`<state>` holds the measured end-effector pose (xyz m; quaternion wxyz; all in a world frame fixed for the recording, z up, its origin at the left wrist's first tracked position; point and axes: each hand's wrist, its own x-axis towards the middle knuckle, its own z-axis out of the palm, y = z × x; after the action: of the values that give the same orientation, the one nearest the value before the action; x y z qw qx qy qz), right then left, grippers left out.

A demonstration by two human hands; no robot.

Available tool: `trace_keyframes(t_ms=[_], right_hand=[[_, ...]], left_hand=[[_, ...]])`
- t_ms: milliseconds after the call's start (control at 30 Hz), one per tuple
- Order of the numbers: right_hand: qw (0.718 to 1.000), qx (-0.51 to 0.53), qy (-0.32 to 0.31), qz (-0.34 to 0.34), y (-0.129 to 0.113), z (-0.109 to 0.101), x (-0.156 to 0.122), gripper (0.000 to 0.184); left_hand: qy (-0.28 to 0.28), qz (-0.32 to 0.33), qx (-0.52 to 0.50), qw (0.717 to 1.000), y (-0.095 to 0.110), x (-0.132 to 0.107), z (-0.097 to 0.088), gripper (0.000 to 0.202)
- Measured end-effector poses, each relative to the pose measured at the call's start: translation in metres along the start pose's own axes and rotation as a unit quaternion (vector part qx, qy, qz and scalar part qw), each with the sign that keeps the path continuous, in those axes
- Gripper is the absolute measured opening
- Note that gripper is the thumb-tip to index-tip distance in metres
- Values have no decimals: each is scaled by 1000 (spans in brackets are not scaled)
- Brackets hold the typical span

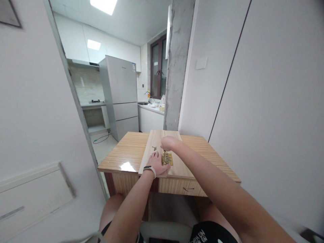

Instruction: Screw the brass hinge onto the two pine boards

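Two pale wooden boards [153, 141] lie side by side on the table, and a brass-coloured hinge [169, 159] rests across their seam. My left hand [157, 162] lies spread on the boards, its fingers beside the hinge and its thumb along the near edge. My right hand [170, 143] is closed in a fist just above the hinge's far end. A short dark shaft, apparently a screwdriver [164, 151], points down from that fist; its handle is hidden by the hand. Several small screws [154, 148] lie loose on the left board, beyond my left fingers.
The wood-grain table [121, 148] has a drawer with a handle [188, 189] facing me. White walls stand close at left and right. Behind the table are a grey pillar [178, 67], a silver fridge [124, 81] and a kitchen counter with a sink [143, 103].
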<state>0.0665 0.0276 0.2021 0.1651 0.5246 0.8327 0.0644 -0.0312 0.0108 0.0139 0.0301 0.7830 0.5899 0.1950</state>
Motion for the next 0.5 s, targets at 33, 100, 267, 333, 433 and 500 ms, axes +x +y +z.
trace_keyframes(t_ms=[33,100,267,333,433,500], right_hand=[[1000,-14,-5,0,0,-1,0,39],[1000,-28,-10,-7,0,-2,0,37],[999,-40,0,-23,4,-5,-5,36],[999,-38,4,-28,4,-7,-8,38],[999,-31,4,-33,4,-11,-12,38],[999,-32,3,-35,4,-11,-13,36]], left_hand=[[-1,1,-1,1000,0,0,0,82],[-4,2,-3,1000,0,0,-1,82],[-4,1,-5,1000,0,-1,-1,80],[-4,1,-4,1000,0,-1,-1,80],[-6,0,-5,1000,0,-1,-1,80],[-7,1,-5,1000,0,-1,0,81]])
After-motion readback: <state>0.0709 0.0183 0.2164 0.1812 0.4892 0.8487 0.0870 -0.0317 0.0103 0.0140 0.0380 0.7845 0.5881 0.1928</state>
